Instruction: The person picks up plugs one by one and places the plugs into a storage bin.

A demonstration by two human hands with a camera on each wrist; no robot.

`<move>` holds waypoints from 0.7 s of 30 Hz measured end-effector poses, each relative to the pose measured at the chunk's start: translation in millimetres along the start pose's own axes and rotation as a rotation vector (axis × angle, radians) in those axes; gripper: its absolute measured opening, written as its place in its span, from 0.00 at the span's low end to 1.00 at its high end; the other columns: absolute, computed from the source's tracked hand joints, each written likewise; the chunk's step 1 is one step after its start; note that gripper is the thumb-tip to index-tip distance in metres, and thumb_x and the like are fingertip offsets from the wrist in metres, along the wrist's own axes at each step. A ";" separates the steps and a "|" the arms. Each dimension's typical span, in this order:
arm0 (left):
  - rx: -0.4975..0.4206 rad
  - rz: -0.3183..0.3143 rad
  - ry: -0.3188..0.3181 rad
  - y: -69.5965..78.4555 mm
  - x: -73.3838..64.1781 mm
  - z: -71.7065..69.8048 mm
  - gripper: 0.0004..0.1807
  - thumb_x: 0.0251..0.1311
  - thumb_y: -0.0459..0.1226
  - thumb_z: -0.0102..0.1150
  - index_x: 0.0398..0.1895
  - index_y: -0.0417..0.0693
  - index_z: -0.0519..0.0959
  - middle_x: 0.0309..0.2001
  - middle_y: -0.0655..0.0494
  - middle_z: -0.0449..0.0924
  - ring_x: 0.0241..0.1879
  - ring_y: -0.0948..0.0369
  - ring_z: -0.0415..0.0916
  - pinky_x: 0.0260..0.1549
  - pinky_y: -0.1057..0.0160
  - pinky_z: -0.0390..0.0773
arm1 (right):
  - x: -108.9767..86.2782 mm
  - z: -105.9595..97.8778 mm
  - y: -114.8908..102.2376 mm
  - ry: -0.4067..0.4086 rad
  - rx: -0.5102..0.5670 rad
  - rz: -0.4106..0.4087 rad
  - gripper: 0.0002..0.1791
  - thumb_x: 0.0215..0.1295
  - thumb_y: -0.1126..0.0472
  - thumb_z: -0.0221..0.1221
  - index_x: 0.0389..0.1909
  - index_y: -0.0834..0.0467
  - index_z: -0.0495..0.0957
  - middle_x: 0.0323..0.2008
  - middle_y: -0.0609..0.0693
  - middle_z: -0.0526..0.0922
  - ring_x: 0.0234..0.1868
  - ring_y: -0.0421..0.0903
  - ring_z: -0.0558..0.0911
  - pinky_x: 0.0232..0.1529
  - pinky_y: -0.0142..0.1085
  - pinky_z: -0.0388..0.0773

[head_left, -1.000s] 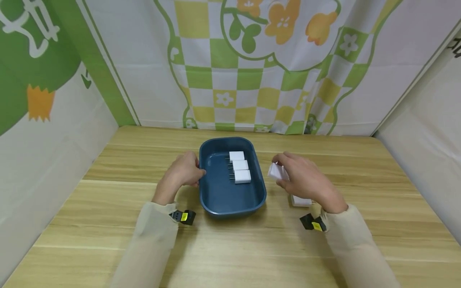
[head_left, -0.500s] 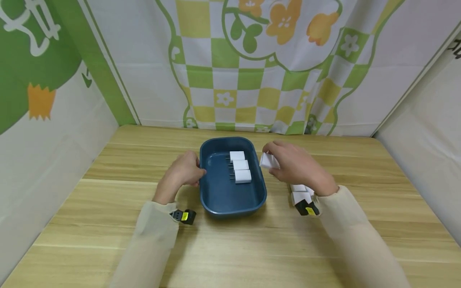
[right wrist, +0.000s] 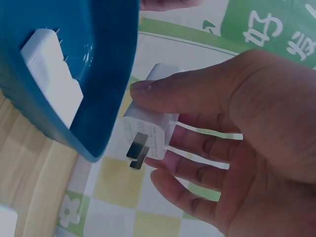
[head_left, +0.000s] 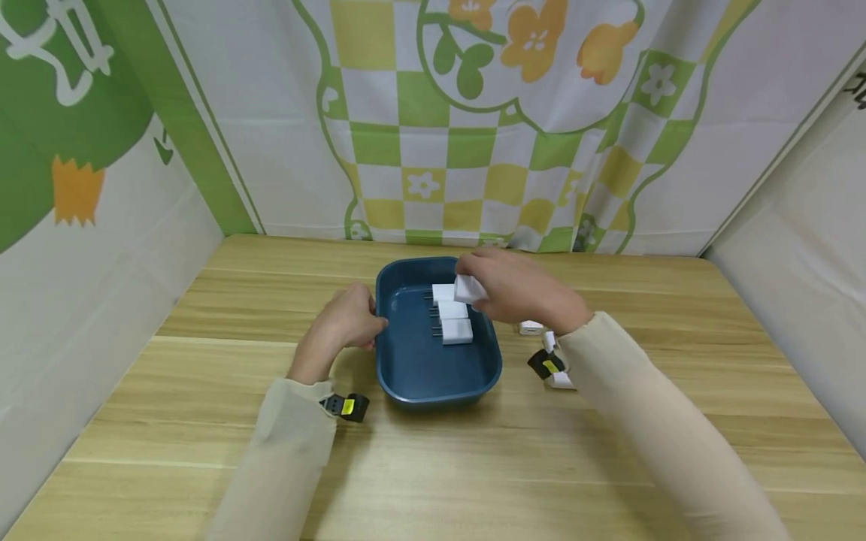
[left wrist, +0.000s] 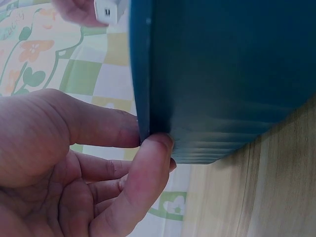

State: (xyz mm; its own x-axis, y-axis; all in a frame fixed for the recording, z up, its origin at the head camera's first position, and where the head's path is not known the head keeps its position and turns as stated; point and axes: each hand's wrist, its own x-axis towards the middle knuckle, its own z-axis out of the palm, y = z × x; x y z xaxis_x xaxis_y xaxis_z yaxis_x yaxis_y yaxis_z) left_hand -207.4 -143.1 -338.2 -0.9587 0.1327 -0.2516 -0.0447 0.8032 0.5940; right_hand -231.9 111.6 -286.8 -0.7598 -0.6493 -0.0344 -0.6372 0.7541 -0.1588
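A dark blue rectangular tub (head_left: 433, 376) stands on the wooden table. My left hand (head_left: 343, 319) pinches its left rim between thumb and finger, as the left wrist view shows close up. Three white plug chargers (head_left: 456, 331) lie in a row in the tub, prongs pointing left. Over the tub's far right corner, my right hand (head_left: 517, 285) holds another white plug charger (head_left: 468, 289) between thumb and fingers. The right wrist view shows two flat metal prongs (right wrist: 138, 150) on that held charger.
To the right of the tub, beneath the right wrist, several white chargers (head_left: 531, 327) lie on the table (head_left: 419, 473), partly hidden by the sleeve and wrist camera. A patterned curtain (head_left: 473, 188) hangs along the table's back edge.
My right hand has carried the held charger left and away from me, from beside the tub to above its far right part. The left hand and tub stay where they were.
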 end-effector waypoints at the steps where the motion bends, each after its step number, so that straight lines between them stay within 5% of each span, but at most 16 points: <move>1: -0.001 -0.001 0.000 0.0 -0.2 -0.1 0.13 0.68 0.33 0.58 0.23 0.39 0.77 0.16 0.51 0.79 0.24 0.51 0.84 0.24 0.63 0.75 | 3.6 -0.5 -1.4 -0.010 0.000 -0.004 0.25 0.67 0.63 0.65 0.64 0.59 0.74 0.62 0.54 0.77 0.62 0.53 0.76 0.59 0.48 0.74; 21: 0.001 0.003 -0.006 -1.4 0.9 -0.9 0.13 0.66 0.33 0.56 0.22 0.39 0.77 0.16 0.50 0.79 0.24 0.51 0.83 0.22 0.63 0.74 | 67.8 5.5 -26.4 -0.116 -0.016 -0.036 0.28 0.63 0.65 0.66 0.65 0.59 0.73 0.61 0.53 0.77 0.57 0.50 0.77 0.56 0.43 0.74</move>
State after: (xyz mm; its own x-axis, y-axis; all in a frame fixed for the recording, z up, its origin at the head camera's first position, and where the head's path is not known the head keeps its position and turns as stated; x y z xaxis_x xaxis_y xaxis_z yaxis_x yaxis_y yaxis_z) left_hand -208.5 -144.6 -338.5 -0.9572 0.1382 -0.2543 -0.0419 0.8032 0.5942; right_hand -265.9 47.1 -290.3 -0.7168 -0.6824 -0.1431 -0.6666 0.7309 -0.1464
